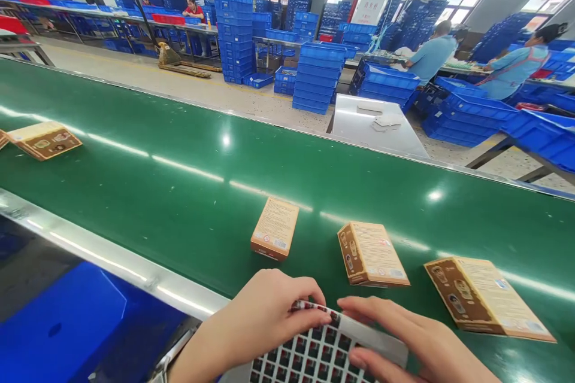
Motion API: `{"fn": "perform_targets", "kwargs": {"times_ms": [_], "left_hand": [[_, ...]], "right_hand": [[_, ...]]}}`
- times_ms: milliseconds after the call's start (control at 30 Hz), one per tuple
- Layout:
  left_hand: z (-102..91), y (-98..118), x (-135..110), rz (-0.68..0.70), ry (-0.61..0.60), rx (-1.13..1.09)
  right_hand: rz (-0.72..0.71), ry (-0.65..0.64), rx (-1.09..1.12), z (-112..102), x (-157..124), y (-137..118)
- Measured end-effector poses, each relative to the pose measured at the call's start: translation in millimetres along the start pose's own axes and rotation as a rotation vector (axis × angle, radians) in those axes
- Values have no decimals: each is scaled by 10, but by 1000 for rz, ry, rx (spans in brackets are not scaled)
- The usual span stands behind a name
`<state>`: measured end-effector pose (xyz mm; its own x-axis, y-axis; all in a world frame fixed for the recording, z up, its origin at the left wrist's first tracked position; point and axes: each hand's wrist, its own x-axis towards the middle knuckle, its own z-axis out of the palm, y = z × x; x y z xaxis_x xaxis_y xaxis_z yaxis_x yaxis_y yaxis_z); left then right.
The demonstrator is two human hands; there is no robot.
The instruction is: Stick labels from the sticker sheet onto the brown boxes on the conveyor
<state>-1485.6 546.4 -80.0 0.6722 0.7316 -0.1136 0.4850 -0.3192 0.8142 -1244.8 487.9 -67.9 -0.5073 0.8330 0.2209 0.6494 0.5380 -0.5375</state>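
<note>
At the bottom centre is a white sheet point(309, 352) printed with rows of small dark and red pictures, like a sticker sheet; its lower part is cut off by the frame. My left hand point(265, 317) pinches its top edge between thumb and fingers. On the other side, my right hand point(404, 335) has its thumb and fingers apart over the sheet's right corner, where I cannot tell how firmly it touches. Just beyond my hands, a small tan and brown box point(275, 228) lies on the green conveyor belt point(148, 191).
Two partly flattened cartons point(375, 254), point(485, 296) lie on the belt at right, another carton point(47, 140) at far left. A metal rail point(126, 266) edges the belt, with a blue bin point(67, 323) below. Stacked blue crates point(318, 75) and seated people point(433, 51) are beyond.
</note>
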Motion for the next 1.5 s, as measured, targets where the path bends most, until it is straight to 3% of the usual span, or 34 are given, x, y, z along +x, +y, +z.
{"fn": "perform_targets", "kwargs": {"times_ms": [267,533,667,900,1033,1233,1500], "left_hand": [[41,-46,-78,-58,2,-72],[64,-124,-109,-91,68,7],[26,-133,-127,-56,66,50],[-10,-132,-98,-98,80,7],[1,-165,-111,-75,89,27],[-16,-192,-125,-21,66,70],[-64,-153,-98,-80,38,70]], "right_hand": [[66,-85,32,148,107,36],[-125,60,-230,301,168,70],[-148,50,-234,345,203,36],[-271,215,-349,397,241,-38],[-151,226,-268,433,218,-37],[-32,110,-99,457,236,-57],[-156,169,-263,484,246,-9]]}}
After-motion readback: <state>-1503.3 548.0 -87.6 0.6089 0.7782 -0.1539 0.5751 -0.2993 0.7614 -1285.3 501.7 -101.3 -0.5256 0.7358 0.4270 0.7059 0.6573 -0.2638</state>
